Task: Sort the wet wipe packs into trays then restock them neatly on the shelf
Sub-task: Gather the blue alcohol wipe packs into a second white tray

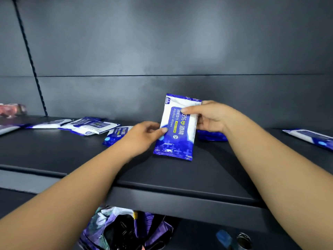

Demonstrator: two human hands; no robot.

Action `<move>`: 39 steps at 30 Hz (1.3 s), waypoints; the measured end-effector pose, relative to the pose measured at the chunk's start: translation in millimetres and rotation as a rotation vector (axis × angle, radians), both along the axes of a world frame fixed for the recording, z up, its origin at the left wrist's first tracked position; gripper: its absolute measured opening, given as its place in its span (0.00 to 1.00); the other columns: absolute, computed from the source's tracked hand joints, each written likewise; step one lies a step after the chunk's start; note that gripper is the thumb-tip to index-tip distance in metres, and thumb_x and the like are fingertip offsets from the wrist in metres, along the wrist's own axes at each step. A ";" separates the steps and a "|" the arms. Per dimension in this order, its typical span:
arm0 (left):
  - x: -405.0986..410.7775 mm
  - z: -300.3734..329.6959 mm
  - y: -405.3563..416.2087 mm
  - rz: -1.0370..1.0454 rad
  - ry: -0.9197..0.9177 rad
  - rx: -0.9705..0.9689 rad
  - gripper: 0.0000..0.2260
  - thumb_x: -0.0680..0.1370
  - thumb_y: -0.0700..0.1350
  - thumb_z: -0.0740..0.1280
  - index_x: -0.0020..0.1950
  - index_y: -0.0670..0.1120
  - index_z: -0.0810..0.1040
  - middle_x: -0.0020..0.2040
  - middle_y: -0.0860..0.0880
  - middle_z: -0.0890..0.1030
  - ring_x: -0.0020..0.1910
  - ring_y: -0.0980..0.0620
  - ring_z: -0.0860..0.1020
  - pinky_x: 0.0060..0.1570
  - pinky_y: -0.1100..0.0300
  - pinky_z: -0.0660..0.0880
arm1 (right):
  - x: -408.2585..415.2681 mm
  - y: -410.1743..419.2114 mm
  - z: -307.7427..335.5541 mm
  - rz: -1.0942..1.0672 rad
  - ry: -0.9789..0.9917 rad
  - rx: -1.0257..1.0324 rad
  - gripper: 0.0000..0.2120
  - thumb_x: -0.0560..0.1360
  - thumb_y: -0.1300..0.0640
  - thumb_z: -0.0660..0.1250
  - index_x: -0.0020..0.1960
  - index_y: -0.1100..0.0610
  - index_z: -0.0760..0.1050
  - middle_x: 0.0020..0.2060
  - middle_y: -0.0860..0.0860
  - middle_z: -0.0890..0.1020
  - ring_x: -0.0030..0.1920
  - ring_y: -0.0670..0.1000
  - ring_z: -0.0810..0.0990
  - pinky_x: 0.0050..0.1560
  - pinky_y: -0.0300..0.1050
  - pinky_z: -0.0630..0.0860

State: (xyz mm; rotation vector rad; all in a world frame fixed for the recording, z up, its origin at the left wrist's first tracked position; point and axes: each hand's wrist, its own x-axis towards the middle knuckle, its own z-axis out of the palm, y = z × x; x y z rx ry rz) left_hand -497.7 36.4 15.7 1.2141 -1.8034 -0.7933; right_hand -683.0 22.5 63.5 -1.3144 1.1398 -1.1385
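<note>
Shelf mid-front open; packs crowd left, centre, far right.
Dark shelf [72,156] front strip is bare between its edge and the packs. Loose wipe packs [90,126] lie in a row at left-back, one more pack [115,135] just beside the left hand [144,136]. Upright pack [177,127], held by both hands, blocks centre; right hand [210,116] covers a flat pack [212,137] behind. Far-right pack [311,138] lies apart, open gap between. Back wall [162,51] closes the rear.

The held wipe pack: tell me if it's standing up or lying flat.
Standing up. The pack is on end, bottom edge on the shelf, gripped by the left hand and right hand.
</note>
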 end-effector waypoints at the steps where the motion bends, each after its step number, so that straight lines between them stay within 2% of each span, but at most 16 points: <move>1: -8.9 4.6 -1.5 -0.057 0.116 0.070 0.08 0.78 0.46 0.64 0.51 0.43 0.78 0.48 0.45 0.80 0.38 0.56 0.77 0.39 0.66 0.77 | 0.6 0.8 1.7 -0.001 -0.085 -0.021 0.02 0.73 0.64 0.67 0.44 0.58 0.76 0.31 0.51 0.84 0.31 0.48 0.83 0.35 0.43 0.81; 4: -36.3 20.7 -10.5 -0.124 0.390 0.136 0.06 0.78 0.43 0.64 0.42 0.43 0.76 0.43 0.43 0.80 0.35 0.53 0.78 0.40 0.64 0.78 | -3.9 4.9 6.2 -0.014 -0.241 -0.029 0.03 0.75 0.61 0.65 0.45 0.60 0.77 0.31 0.54 0.84 0.30 0.50 0.83 0.31 0.46 0.81; 7: -66.9 35.0 -22.3 -0.175 0.412 0.117 0.07 0.78 0.44 0.64 0.41 0.45 0.76 0.39 0.46 0.80 0.37 0.51 0.77 0.43 0.63 0.77 | -29.1 13.5 10.3 -0.196 -0.189 -0.103 0.01 0.73 0.62 0.68 0.44 0.59 0.77 0.29 0.53 0.83 0.28 0.50 0.82 0.29 0.46 0.81; 11: -102.1 38.2 -47.3 -0.128 0.206 0.112 0.10 0.78 0.51 0.64 0.40 0.47 0.75 0.38 0.50 0.78 0.35 0.55 0.76 0.37 0.67 0.73 | -96.0 26.1 7.8 -0.443 -0.219 -0.183 0.02 0.74 0.62 0.68 0.43 0.58 0.75 0.27 0.51 0.83 0.26 0.48 0.82 0.26 0.45 0.80; 14: -124.7 32.0 -77.4 -0.039 0.007 0.109 0.17 0.77 0.57 0.62 0.43 0.43 0.75 0.44 0.45 0.77 0.43 0.49 0.74 0.47 0.58 0.72 | -132.8 29.6 -8.0 -0.530 -0.148 -0.115 0.03 0.73 0.61 0.69 0.44 0.59 0.75 0.30 0.52 0.83 0.27 0.48 0.82 0.27 0.45 0.80; 16: -138.2 28.8 -93.1 0.020 -0.086 0.161 0.25 0.76 0.60 0.61 0.55 0.38 0.75 0.55 0.43 0.77 0.54 0.45 0.75 0.60 0.52 0.71 | -145.2 24.4 -14.6 -0.576 -0.105 -0.090 0.03 0.73 0.61 0.69 0.45 0.59 0.75 0.35 0.55 0.83 0.29 0.51 0.82 0.34 0.47 0.81; 17: -145.5 26.0 -99.5 0.032 -0.121 0.197 0.29 0.76 0.61 0.61 0.61 0.37 0.73 0.60 0.42 0.76 0.59 0.43 0.73 0.62 0.51 0.70 | -149.8 21.3 -15.3 -0.608 -0.091 -0.096 0.04 0.73 0.60 0.69 0.46 0.59 0.75 0.38 0.55 0.82 0.32 0.52 0.82 0.37 0.49 0.81; 20: -165.8 20.7 -107.3 0.017 -0.342 0.239 0.31 0.75 0.63 0.62 0.64 0.38 0.70 0.53 0.44 0.77 0.54 0.43 0.74 0.50 0.57 0.69 | -158.4 12.6 -12.7 -0.682 -0.078 -0.148 0.04 0.73 0.61 0.69 0.42 0.58 0.75 0.38 0.55 0.82 0.34 0.52 0.81 0.39 0.50 0.80; 22: -178.6 19.0 -106.1 0.021 -0.546 0.190 0.31 0.75 0.62 0.63 0.66 0.38 0.68 0.58 0.42 0.75 0.53 0.43 0.74 0.46 0.59 0.66 | -160.8 8.5 -12.5 -0.705 -0.062 -0.175 0.05 0.73 0.61 0.69 0.40 0.57 0.74 0.40 0.56 0.82 0.37 0.54 0.82 0.43 0.52 0.80; 24: -185.6 17.4 -108.0 0.017 -0.595 0.212 0.32 0.74 0.61 0.64 0.68 0.38 0.65 0.64 0.41 0.72 0.53 0.43 0.74 0.44 0.58 0.66 | -159.8 6.3 -11.6 -0.710 -0.039 -0.190 0.05 0.74 0.61 0.69 0.40 0.56 0.75 0.43 0.57 0.83 0.42 0.58 0.82 0.48 0.55 0.80; 26: -186.4 16.0 -113.1 -0.001 -0.541 0.322 0.30 0.73 0.59 0.67 0.66 0.41 0.67 0.62 0.42 0.73 0.51 0.45 0.73 0.42 0.58 0.67 | -159.9 6.0 -10.7 -0.708 -0.020 -0.198 0.04 0.73 0.60 0.69 0.40 0.56 0.75 0.44 0.57 0.83 0.45 0.58 0.83 0.50 0.56 0.79; 29: -180.8 16.2 -122.0 -0.035 -0.335 0.436 0.13 0.73 0.51 0.71 0.49 0.45 0.72 0.44 0.47 0.76 0.39 0.51 0.72 0.36 0.61 0.67 | -160.4 8.4 -10.3 -0.688 -0.015 -0.182 0.05 0.72 0.60 0.71 0.40 0.57 0.76 0.40 0.56 0.83 0.38 0.55 0.83 0.43 0.52 0.81; 32: -173.3 25.3 -116.5 -0.100 -0.031 0.336 0.08 0.72 0.41 0.72 0.48 0.42 0.75 0.40 0.44 0.80 0.30 0.50 0.78 0.38 0.60 0.76 | -154.1 18.7 -7.1 -0.642 -0.078 -0.185 0.05 0.72 0.63 0.71 0.38 0.59 0.76 0.30 0.53 0.82 0.27 0.49 0.81 0.29 0.42 0.80; 34: -165.7 35.8 -93.8 -0.165 0.194 0.260 0.08 0.73 0.37 0.71 0.48 0.42 0.74 0.39 0.45 0.80 0.23 0.53 0.79 0.26 0.62 0.77 | -144.2 28.0 -1.6 -0.596 -0.168 -0.205 0.06 0.72 0.64 0.70 0.38 0.60 0.75 0.25 0.51 0.81 0.23 0.48 0.80 0.23 0.40 0.77; 36: -154.7 43.5 -58.5 -0.191 0.350 0.236 0.07 0.74 0.37 0.69 0.45 0.44 0.72 0.38 0.46 0.80 0.22 0.56 0.78 0.21 0.62 0.76 | -129.7 43.3 2.2 -0.550 -0.259 -0.203 0.05 0.73 0.64 0.68 0.39 0.60 0.75 0.26 0.52 0.81 0.24 0.50 0.80 0.25 0.43 0.79; 39: -136.5 51.4 3.3 -0.182 0.454 0.162 0.07 0.74 0.38 0.70 0.44 0.46 0.73 0.37 0.48 0.81 0.24 0.56 0.79 0.22 0.61 0.76 | -110.1 84.3 1.0 -0.472 -0.374 -0.199 0.04 0.74 0.64 0.64 0.42 0.60 0.75 0.33 0.55 0.82 0.31 0.53 0.81 0.38 0.53 0.80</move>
